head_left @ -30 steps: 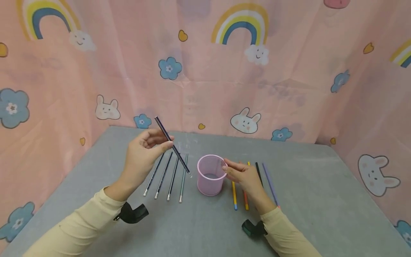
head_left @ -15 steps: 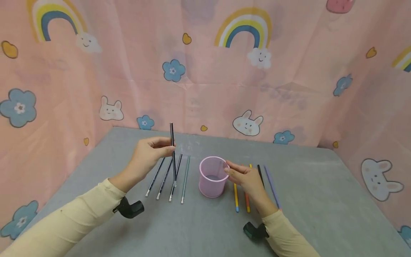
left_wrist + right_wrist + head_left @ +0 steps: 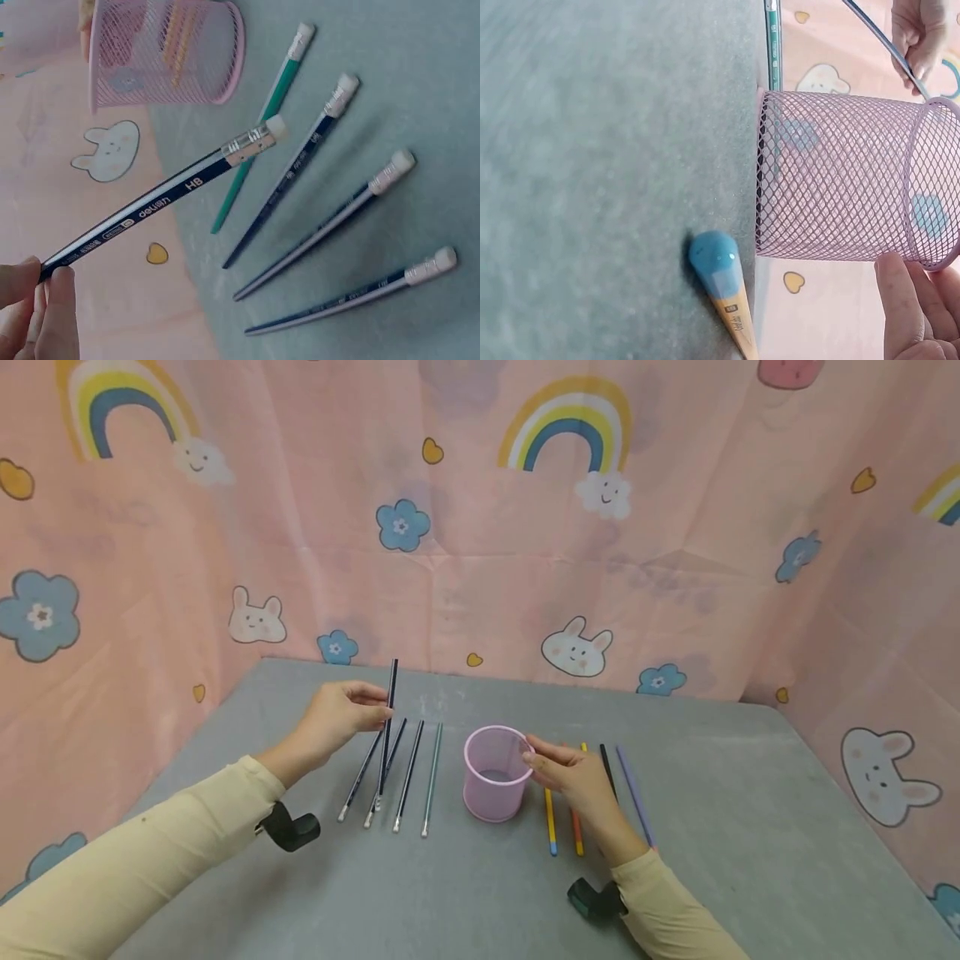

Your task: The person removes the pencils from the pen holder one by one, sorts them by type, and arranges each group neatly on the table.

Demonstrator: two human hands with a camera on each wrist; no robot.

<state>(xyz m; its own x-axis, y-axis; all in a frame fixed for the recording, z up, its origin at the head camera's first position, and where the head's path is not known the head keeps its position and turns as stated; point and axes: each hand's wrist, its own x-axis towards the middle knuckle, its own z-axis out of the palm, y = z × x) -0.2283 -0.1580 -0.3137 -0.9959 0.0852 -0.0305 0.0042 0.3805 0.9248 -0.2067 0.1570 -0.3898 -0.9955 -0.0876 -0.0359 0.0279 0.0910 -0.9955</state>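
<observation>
In the head view my left hand (image 3: 330, 718) pinches a dark blue pencil (image 3: 150, 202) between thumb and fingers, near its upper end. Its white eraser end points down over the pencils on the left, lettering facing the left wrist camera. My right hand (image 3: 581, 789) grips the rim of a pink mesh pen holder (image 3: 491, 797), which stands upright mid-table, with thumb and fingers. Left of the holder lie three dark blue pencils (image 3: 408, 777) and a green pencil (image 3: 432, 781), roughly side by side, erasers toward me.
To the holder's right lie a yellow pencil (image 3: 551, 822) with a blue end, an orange pencil (image 3: 577, 835), a black pencil (image 3: 608, 770) and a purple pencil (image 3: 636, 797), partly behind my right hand. A pink patterned curtain (image 3: 465, 585) hangs behind the grey table (image 3: 465, 902).
The left hand has moved down and left, away from the holder. Its pencil has swung from slanting toward the holder to nearly upright. The right hand keeps its grip on the rim.
</observation>
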